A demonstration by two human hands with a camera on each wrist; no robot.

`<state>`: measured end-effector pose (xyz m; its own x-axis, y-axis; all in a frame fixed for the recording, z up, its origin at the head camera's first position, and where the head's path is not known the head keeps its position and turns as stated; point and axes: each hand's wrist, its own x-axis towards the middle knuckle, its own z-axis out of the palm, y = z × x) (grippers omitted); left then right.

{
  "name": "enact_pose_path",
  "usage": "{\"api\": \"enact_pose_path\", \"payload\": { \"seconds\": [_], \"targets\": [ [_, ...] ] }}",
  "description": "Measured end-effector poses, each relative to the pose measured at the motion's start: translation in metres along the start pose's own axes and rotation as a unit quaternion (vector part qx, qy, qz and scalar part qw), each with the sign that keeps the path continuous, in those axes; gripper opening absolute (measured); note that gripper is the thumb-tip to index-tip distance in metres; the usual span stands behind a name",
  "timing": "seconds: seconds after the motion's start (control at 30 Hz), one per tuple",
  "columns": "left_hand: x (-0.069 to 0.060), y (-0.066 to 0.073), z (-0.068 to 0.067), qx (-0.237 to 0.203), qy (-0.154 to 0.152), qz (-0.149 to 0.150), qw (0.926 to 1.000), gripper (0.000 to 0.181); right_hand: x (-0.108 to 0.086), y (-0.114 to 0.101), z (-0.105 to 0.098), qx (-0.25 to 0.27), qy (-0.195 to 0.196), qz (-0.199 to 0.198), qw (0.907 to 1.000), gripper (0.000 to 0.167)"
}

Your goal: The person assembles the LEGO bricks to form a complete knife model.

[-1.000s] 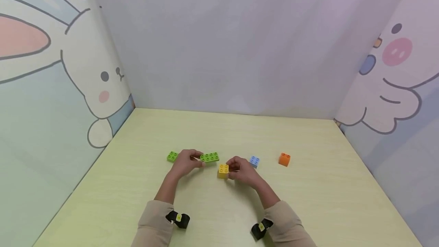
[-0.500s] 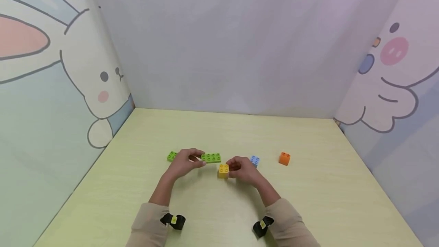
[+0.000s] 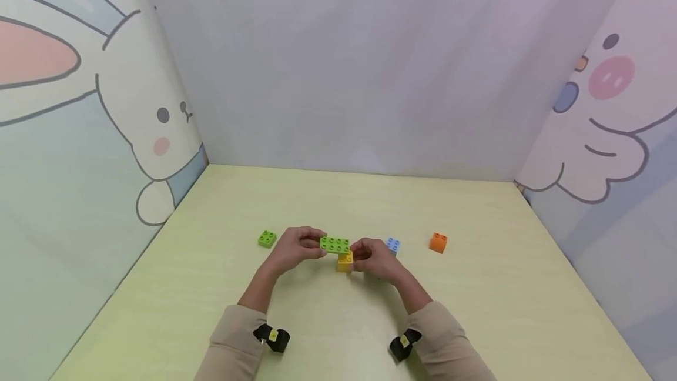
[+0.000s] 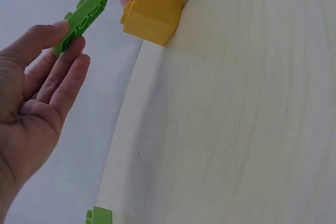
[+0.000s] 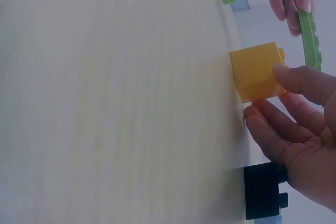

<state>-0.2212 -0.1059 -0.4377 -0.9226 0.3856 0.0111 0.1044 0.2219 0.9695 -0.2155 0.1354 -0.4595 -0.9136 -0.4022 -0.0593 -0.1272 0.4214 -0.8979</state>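
Note:
In my left hand (image 3: 295,247) I pinch a flat green building plate (image 3: 335,245) by its left end. It is held up with its studs on top, above and slightly behind a yellow building brick (image 3: 345,262). The left wrist view shows the plate (image 4: 84,19) apart from the yellow brick (image 4: 153,15). My right hand (image 3: 376,258) holds the yellow brick at its right side, thumb on one face (image 5: 257,72). A dark brick (image 5: 261,191) stands close to the right hand in the right wrist view; in the head view the hand mostly hides it.
On the pale wooden table (image 3: 338,334), a small green brick (image 3: 267,239) lies left of my left hand. A light blue brick (image 3: 393,244) sits just behind my right hand, and an orange brick (image 3: 438,243) farther right. Curtain walls surround the table's back and sides.
My left hand has moved to the right with the green plate, which now overlaps the yellow brick in the head view. The right hand has stayed nearly still on the yellow brick.

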Motion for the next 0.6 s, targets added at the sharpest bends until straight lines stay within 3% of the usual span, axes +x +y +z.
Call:
{"api": "enact_pose_path", "payload": {
  "seconds": [0.17,0.3,0.6],
  "targets": [
    [0.002,0.003,0.007,-0.003,-0.016,-0.004,0.9999,0.036,0.000,-0.002,-0.001,-0.003,0.004,0.008,1.0000,0.029],
    [0.008,-0.007,0.010,0.011,-0.018,-0.003,0.9998,0.036,0.001,-0.001,-0.002,-0.007,0.006,0.005,0.9999,0.029],
    [0.008,-0.011,0.015,0.038,-0.032,-0.007,0.9987,0.033,0.001,-0.002,0.000,-0.010,0.013,0.001,0.9999,0.030]
  ]
}}
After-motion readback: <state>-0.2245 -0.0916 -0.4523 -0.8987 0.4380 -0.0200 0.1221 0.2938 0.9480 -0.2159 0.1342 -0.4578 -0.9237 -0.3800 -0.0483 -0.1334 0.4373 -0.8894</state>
